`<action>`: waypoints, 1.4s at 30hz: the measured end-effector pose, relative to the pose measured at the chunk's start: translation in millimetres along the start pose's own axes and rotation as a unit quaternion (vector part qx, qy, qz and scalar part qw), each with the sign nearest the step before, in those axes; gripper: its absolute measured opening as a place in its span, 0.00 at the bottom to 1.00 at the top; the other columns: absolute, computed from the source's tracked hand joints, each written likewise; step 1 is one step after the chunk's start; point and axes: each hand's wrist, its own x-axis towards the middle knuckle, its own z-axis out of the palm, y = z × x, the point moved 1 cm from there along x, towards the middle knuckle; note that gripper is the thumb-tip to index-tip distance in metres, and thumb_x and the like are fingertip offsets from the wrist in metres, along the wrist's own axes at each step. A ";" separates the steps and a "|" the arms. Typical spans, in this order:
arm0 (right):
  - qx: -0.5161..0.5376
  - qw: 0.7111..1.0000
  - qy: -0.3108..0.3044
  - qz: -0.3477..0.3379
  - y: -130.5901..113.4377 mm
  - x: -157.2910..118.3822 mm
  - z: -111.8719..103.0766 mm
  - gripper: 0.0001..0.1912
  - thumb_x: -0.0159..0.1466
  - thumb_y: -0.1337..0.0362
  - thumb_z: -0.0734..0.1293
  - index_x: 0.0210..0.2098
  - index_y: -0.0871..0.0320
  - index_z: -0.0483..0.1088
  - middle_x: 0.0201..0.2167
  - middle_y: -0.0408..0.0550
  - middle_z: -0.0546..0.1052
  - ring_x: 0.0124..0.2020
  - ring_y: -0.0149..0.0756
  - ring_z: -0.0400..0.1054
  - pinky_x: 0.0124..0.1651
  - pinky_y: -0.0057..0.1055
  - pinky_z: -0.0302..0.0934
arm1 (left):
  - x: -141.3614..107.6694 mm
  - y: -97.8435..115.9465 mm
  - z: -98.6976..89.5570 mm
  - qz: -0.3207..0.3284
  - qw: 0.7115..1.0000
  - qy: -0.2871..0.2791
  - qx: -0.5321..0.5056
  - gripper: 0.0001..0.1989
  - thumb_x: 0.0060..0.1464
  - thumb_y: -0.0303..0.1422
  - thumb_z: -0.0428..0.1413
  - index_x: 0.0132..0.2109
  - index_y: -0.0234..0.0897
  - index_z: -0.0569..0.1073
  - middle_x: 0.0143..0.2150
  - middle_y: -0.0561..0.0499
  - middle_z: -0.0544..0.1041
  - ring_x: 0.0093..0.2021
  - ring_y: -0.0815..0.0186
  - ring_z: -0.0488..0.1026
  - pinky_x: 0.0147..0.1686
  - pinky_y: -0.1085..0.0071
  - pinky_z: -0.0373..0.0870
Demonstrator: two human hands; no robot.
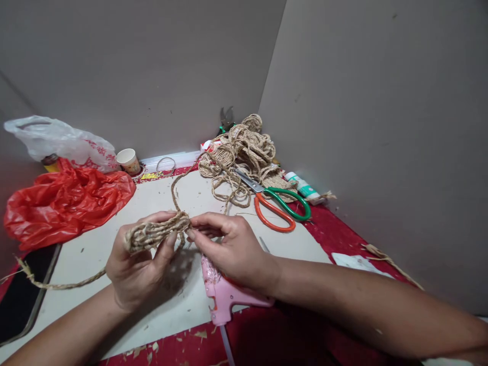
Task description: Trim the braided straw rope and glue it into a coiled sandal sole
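My left hand (pixel 135 269) is wrapped round a thick coiled bundle of twisted straw rope (pixel 156 234), its thumb pressed against the near side. At the bundle's right end, the fingertips of my right hand (pixel 229 244) pinch the rope. One strand runs from the bundle back toward a large rope pile (pixel 247 152). Another loose length (pixel 68 285) comes out left of my left hand and ends frayed. Beneath my right hand and forearm lies a pink glue gun (pixel 221 302), partly hidden, with a glue stick at its rear.
Scissors with green and orange handles (pixel 274 221) lie right of centre. Pliers (pixel 227 119) stand behind the rope pile. At left are a red plastic bag (pixel 72 198), a white bag (pixel 61 137), a paper cup (pixel 128 161) and a phone (pixel 30 295). Grey walls close the back and right.
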 end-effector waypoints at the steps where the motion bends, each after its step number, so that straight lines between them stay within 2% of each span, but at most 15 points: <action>1: 0.047 0.999 0.003 0.025 0.6 -0.9 2.2 0.06 0.60 0.68 0.67 0.36 0.59 0.77 0.30 0.45 0.80 0.32 0.31 0.75 0.39 0.26 0.69 | 1.5 0.7 -1.1 0.011 0.999 -0.016 0.029 0.16 0.49 0.19 0.62 0.44 0.36 0.75 0.42 0.50 0.82 0.38 0.67 0.81 0.41 0.75 0.78; 4: 0.199 0.973 0.014 0.117 2.1 -2.4 7.4 0.09 0.54 0.65 0.74 0.35 0.59 0.76 0.29 0.43 0.80 0.34 0.30 0.75 0.41 0.26 0.69 | 8.0 2.5 -5.6 0.024 0.990 -0.103 0.089 0.13 0.50 0.21 0.61 0.43 0.37 0.75 0.40 0.50 0.83 0.35 0.66 0.81 0.36 0.76 0.78; 6: 0.269 0.948 0.021 0.167 2.7 -2.3 9.1 0.14 0.49 0.62 0.77 0.34 0.59 0.75 0.26 0.42 0.79 0.32 0.29 0.74 0.38 0.25 0.68 | 11.3 4.0 -8.5 0.034 0.985 -0.134 0.106 0.10 0.50 0.21 0.60 0.38 0.39 0.75 0.39 0.50 0.83 0.34 0.66 0.81 0.33 0.76 0.78; 10: 0.347 0.915 0.020 0.206 5.4 0.0 9.6 0.17 0.47 0.61 0.79 0.33 0.60 0.74 0.24 0.40 0.77 0.27 0.26 0.72 0.33 0.23 0.65 | 10.2 5.3 -9.7 0.058 0.987 -0.127 0.083 0.08 0.49 0.21 0.60 0.30 0.40 0.73 0.40 0.49 0.83 0.35 0.64 0.81 0.33 0.73 0.78; 14: 0.395 0.897 0.026 0.195 7.7 3.6 6.4 0.15 0.48 0.66 0.78 0.33 0.59 0.73 0.28 0.40 0.79 0.30 0.26 0.73 0.36 0.23 0.67 | 2.2 -1.8 -5.9 0.048 0.996 -0.071 0.005 0.13 0.47 0.20 0.61 0.37 0.42 0.72 0.41 0.49 0.81 0.41 0.60 0.80 0.39 0.66 0.77; 17: 0.379 0.910 0.030 0.164 5.8 8.7 -1.0 0.13 0.49 0.67 0.77 0.32 0.58 0.73 0.28 0.40 0.79 0.28 0.25 0.73 0.35 0.22 0.67 | -2.7 -11.3 -2.9 0.046 0.997 -0.060 -0.010 0.20 0.46 0.21 0.62 0.45 0.44 0.71 0.41 0.50 0.81 0.43 0.60 0.79 0.45 0.62 0.75; 19: 0.349 0.928 0.032 0.129 2.8 13.7 -8.7 0.11 0.51 0.67 0.75 0.32 0.58 0.72 0.25 0.39 0.78 0.26 0.25 0.72 0.32 0.21 0.66 | -2.4 -18.2 -1.4 0.020 0.995 -0.096 0.002 0.20 0.47 0.22 0.62 0.48 0.43 0.72 0.42 0.49 0.80 0.43 0.60 0.79 0.47 0.63 0.73; 21: 0.309 0.946 0.032 0.097 -0.8 19.1 -17.2 0.10 0.51 0.68 0.74 0.32 0.58 0.72 0.24 0.38 0.76 0.24 0.24 0.71 0.29 0.21 0.65 | 1.9 -24.9 -0.1 -0.048 0.985 -0.166 0.016 0.20 0.48 0.24 0.61 0.49 0.41 0.74 0.44 0.47 0.80 0.43 0.60 0.78 0.47 0.65 0.73; 23: 0.266 0.960 0.018 0.081 -4.0 23.8 -24.3 0.09 0.51 0.69 0.73 0.30 0.59 0.71 0.22 0.37 0.75 0.23 0.23 0.69 0.28 0.21 0.64 | 10.0 -31.1 -0.3 -0.144 0.969 -0.202 -0.007 0.17 0.50 0.28 0.61 0.49 0.39 0.75 0.44 0.45 0.80 0.43 0.59 0.78 0.47 0.65 0.73; 26: 0.206 0.974 -0.021 0.090 -6.0 27.4 -29.3 0.07 0.51 0.69 0.72 0.30 0.59 0.71 0.22 0.36 0.73 0.22 0.23 0.68 0.28 0.22 0.64 | 24.7 -37.6 -4.2 -0.273 0.947 -0.145 -0.090 0.15 0.51 0.33 0.62 0.47 0.37 0.76 0.42 0.45 0.81 0.43 0.60 0.78 0.46 0.65 0.74; 28: 0.170 0.979 -0.038 0.111 -5.2 27.3 -29.0 0.07 0.51 0.69 0.71 0.30 0.60 0.71 0.22 0.37 0.73 0.22 0.23 0.67 0.27 0.22 0.63 | 31.7 -37.7 -7.9 -0.316 0.934 -0.107 -0.127 0.13 0.51 0.33 0.63 0.45 0.38 0.77 0.41 0.47 0.81 0.41 0.63 0.78 0.45 0.68 0.74; 30: 0.131 0.982 -0.046 0.127 -3.4 25.9 -26.9 0.07 0.51 0.69 0.71 0.30 0.60 0.71 0.23 0.37 0.73 0.22 0.24 0.66 0.27 0.23 0.61 | 34.5 -32.5 -10.4 -0.330 0.925 -0.112 -0.151 0.10 0.52 0.35 0.63 0.42 0.38 0.78 0.39 0.48 0.82 0.39 0.65 0.78 0.43 0.71 0.75; 33: 0.084 0.987 -0.046 0.126 -0.4 22.9 -22.4 0.06 0.51 0.69 0.70 0.29 0.61 0.71 0.24 0.38 0.72 0.24 0.24 0.65 0.27 0.22 0.59 | 32.0 -16.9 -9.2 -0.327 0.919 -0.167 -0.145 0.09 0.50 0.36 0.64 0.38 0.38 0.80 0.33 0.49 0.81 0.33 0.65 0.78 0.33 0.73 0.75; 37: 0.062 0.992 -0.048 0.095 2.3 18.5 -18.0 0.04 0.53 0.68 0.69 0.30 0.60 0.70 0.25 0.39 0.71 0.25 0.24 0.64 0.28 0.22 0.58 | 25.6 0.9 -3.2 -0.331 0.916 -0.192 -0.117 0.07 0.48 0.35 0.66 0.34 0.38 0.80 0.25 0.51 0.78 0.20 0.69 0.71 0.17 0.75 0.67; 42: -0.011 0.999 -0.036 0.018 2.6 14.4 -17.4 0.03 0.56 0.69 0.67 0.32 0.59 0.70 0.27 0.40 0.73 0.28 0.26 0.65 0.31 0.23 0.60 | 22.5 2.0 -2.3 -0.302 0.931 -0.177 -0.101 0.05 0.49 0.34 0.65 0.35 0.39 0.80 0.26 0.51 0.79 0.22 0.69 0.72 0.20 0.75 0.69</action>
